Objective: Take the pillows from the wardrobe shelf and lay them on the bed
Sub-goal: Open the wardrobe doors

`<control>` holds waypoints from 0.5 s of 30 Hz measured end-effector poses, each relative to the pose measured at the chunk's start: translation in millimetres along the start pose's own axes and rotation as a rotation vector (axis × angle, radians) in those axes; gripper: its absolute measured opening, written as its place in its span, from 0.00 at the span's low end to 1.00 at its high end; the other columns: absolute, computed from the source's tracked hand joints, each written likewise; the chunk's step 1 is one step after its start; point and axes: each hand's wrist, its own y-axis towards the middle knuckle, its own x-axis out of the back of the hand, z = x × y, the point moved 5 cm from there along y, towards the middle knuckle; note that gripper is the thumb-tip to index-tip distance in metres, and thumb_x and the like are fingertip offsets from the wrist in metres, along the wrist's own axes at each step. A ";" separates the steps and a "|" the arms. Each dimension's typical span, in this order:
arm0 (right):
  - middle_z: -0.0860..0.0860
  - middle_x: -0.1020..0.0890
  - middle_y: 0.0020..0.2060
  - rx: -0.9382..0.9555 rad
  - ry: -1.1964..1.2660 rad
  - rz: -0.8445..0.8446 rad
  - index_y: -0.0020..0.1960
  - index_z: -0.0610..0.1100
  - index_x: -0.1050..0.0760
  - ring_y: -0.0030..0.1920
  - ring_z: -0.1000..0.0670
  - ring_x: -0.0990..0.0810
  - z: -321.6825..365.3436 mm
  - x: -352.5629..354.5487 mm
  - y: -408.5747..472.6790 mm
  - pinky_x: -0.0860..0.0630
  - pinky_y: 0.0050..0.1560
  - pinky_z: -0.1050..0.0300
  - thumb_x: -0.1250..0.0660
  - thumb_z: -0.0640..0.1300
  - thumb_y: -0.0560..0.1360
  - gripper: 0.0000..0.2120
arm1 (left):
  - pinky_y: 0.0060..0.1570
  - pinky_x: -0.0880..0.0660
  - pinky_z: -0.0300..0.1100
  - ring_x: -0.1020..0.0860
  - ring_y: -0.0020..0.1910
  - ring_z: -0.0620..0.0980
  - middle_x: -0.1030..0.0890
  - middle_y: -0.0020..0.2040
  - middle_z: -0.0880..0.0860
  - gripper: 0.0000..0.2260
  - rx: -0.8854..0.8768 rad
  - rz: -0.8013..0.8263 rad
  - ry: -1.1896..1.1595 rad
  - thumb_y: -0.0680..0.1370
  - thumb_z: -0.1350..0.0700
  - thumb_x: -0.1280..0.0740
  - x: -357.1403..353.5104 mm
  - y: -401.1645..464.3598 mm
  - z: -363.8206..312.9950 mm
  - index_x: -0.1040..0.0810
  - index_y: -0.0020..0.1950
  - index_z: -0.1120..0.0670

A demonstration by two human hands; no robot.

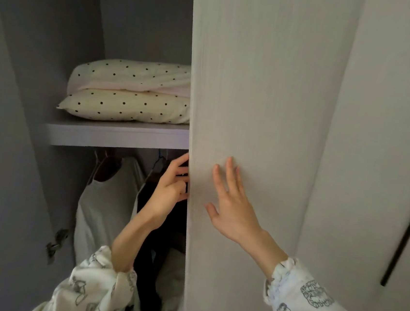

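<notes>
Two cream pillows with black dots lie stacked on the grey wardrobe shelf: the upper pillow rests on the lower pillow. Their right ends are hidden behind a pale wardrobe door. Below the shelf, my left hand curls its fingers around the left edge of that door. My right hand lies flat on the door's front face, fingers spread. Both hands are well below the pillows.
Under the shelf hang clothes on hangers: a white garment and a dark garment. The opened left door shows a metal hinge. Another door with a black bar handle stands at the right.
</notes>
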 end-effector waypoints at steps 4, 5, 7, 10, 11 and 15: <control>0.53 0.71 0.71 -0.078 0.238 0.109 0.75 0.51 0.62 0.75 0.49 0.59 10.2 5.0 -45.2 0.45 0.72 0.52 0.38 0.45 0.77 0.38 | 0.49 0.24 0.43 0.23 0.57 0.45 0.24 0.60 0.51 0.33 -0.010 0.105 -0.030 0.71 0.72 0.48 -13.7 -34.3 -6.5 0.34 0.67 0.41; 0.56 0.70 0.72 -0.104 0.300 0.146 0.74 0.54 0.62 0.74 0.53 0.56 11.4 6.5 -53.9 0.45 0.72 0.54 0.39 0.45 0.77 0.37 | 0.48 0.23 0.42 0.23 0.56 0.44 0.24 0.60 0.50 0.33 -0.013 0.119 -0.044 0.71 0.72 0.48 -17.0 -40.5 -8.7 0.33 0.67 0.41; 0.63 0.69 0.70 -0.156 0.433 0.222 0.74 0.59 0.60 0.70 0.60 0.52 14.7 10.1 -70.2 0.45 0.69 0.59 0.42 0.42 0.79 0.34 | 0.45 0.22 0.38 0.21 0.54 0.42 0.23 0.58 0.49 0.32 -0.016 0.134 -0.076 0.72 0.72 0.47 -24.4 -50.8 -14.3 0.33 0.66 0.41; 0.67 0.64 0.69 -0.240 0.575 0.269 0.73 0.60 0.59 0.68 0.64 0.57 15.5 16.8 -93.7 0.53 0.66 0.65 0.46 0.37 0.79 0.33 | 0.44 0.23 0.35 0.21 0.53 0.40 0.23 0.58 0.47 0.30 0.001 0.149 -0.106 0.74 0.71 0.47 -38.9 -67.3 -24.3 0.33 0.66 0.40; 0.65 0.63 0.70 -0.262 0.601 0.260 0.73 0.60 0.58 0.68 0.64 0.58 15.0 20.0 -101.4 0.55 0.66 0.66 0.46 0.37 0.79 0.33 | 0.44 0.23 0.36 0.21 0.53 0.40 0.23 0.58 0.47 0.29 0.005 0.157 -0.109 0.75 0.70 0.47 -44.4 -73.5 -27.5 0.33 0.66 0.39; 0.57 0.60 0.74 -0.316 0.713 0.213 0.74 0.55 0.57 0.72 0.60 0.58 12.7 39.1 -127.9 0.56 0.67 0.68 0.47 0.33 0.79 0.32 | 0.54 0.25 0.43 0.23 0.57 0.43 0.24 0.61 0.49 0.30 0.022 0.187 -0.109 0.74 0.69 0.47 -68.6 -96.2 -38.0 0.32 0.66 0.39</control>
